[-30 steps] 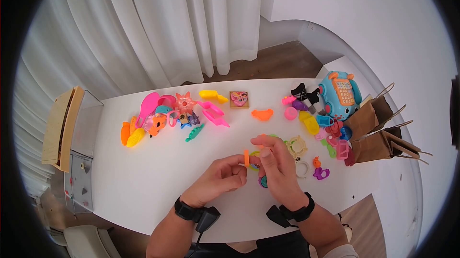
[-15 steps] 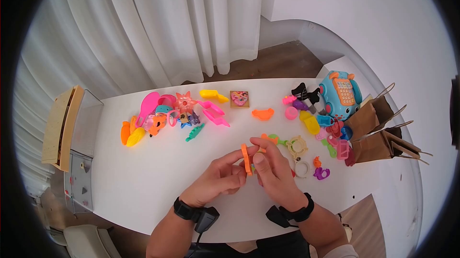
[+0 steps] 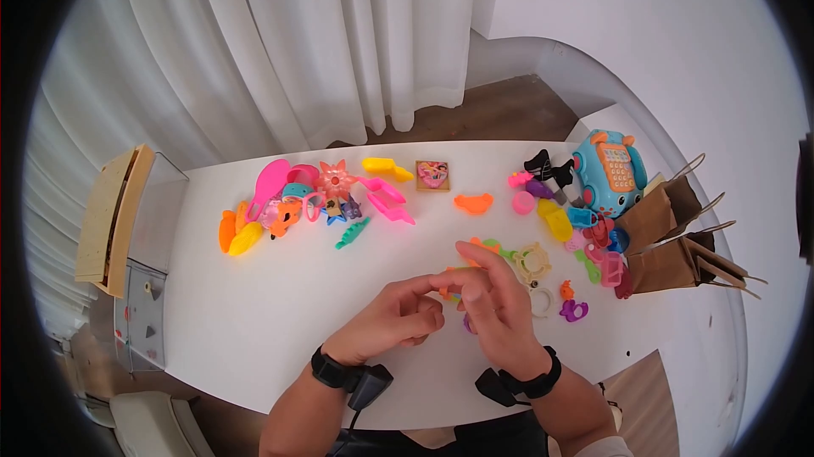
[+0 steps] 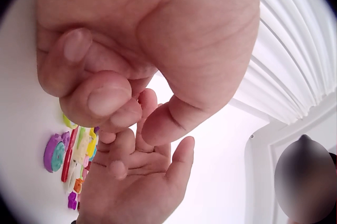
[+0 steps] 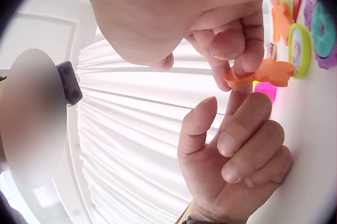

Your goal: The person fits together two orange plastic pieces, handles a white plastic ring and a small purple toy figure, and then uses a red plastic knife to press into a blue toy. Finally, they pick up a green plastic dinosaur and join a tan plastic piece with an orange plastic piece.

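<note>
An orange toy with a ring at one end and a flat wavy-edged piece at the other is between my hands. My left hand reaches across with a straight index finger, its tip at the toy's ring; its other fingers are curled. Bent fingers of my right hand hold the ring from the other side in the right wrist view, while its index finger points up in the head view. Only a bit of the toy shows there, behind the fingers. The left wrist view shows my right palm, with the toy hidden.
Small colourful toys lie beyond the right hand, among them a beige ring and a purple piece. A blue toy phone and paper bags stand at right. At back left are a pink paddle and other toys.
The orange toy has turned at the left index finger and is now mostly hidden behind the fingers in the head view. The hands have come closer together; the head view has shifted slightly.
</note>
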Tool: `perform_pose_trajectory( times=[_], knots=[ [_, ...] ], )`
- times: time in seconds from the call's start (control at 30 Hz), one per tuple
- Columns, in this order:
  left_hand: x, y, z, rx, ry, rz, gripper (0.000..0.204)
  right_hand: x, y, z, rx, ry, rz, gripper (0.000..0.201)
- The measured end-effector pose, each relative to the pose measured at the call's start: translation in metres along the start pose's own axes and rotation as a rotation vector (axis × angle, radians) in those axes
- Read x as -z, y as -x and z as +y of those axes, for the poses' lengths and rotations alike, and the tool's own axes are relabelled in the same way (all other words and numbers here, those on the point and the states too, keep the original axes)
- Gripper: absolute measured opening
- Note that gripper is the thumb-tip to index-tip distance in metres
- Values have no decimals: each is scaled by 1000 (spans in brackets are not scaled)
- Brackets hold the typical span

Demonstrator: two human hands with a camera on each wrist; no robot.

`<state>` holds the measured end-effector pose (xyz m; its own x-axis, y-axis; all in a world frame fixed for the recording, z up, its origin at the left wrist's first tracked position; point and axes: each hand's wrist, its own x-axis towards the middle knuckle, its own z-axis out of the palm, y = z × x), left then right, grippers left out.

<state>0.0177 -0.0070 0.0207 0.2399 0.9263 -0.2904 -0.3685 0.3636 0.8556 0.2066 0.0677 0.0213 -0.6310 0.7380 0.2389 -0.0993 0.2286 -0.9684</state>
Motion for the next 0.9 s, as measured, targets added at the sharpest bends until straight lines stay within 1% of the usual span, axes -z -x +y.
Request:
perform_pose_trajectory(
  times=[0.07, 0.13, 0.17, 0.23, 0.37, 0.43, 0.67, 0.73, 0.87, 0.9],
  knots=[
    [0, 0, 0, 2, 5, -1, 56, -1, 0, 3, -20, 2, 14, 49],
    [3, -1, -4, 5, 7, 1, 54, -2, 0, 16, 5, -9, 63, 54],
    [4, -1, -5, 6, 6, -1, 54, -1, 0, 13, 5, -9, 65, 54],
    [5, -1, -5, -28, -16, -27, 49, 0, -1, 6, -82, -2, 54, 53],
    [6, -1, -6, -32, -1, -36, 47, -2, -2, 7, -110, -23, 69, 51],
    [6, -1, -7, -50, -1, -36, 47, -1, -2, 8, -155, -1, 32, 52],
    [6, 0, -5, -128, -5, -61, 43, -4, -3, 11, -157, -10, 15, 55],
    [-1, 2, 2, -108, -7, 1, 45, -3, -2, 13, -181, 28, -28, 52],
    [3, 0, -4, -97, -17, -11, 41, -3, -1, 15, -185, 92, -61, 49],
    [3, -2, -7, -108, -62, -10, 40, -2, -2, 14, -182, 168, -61, 47]
  ],
)
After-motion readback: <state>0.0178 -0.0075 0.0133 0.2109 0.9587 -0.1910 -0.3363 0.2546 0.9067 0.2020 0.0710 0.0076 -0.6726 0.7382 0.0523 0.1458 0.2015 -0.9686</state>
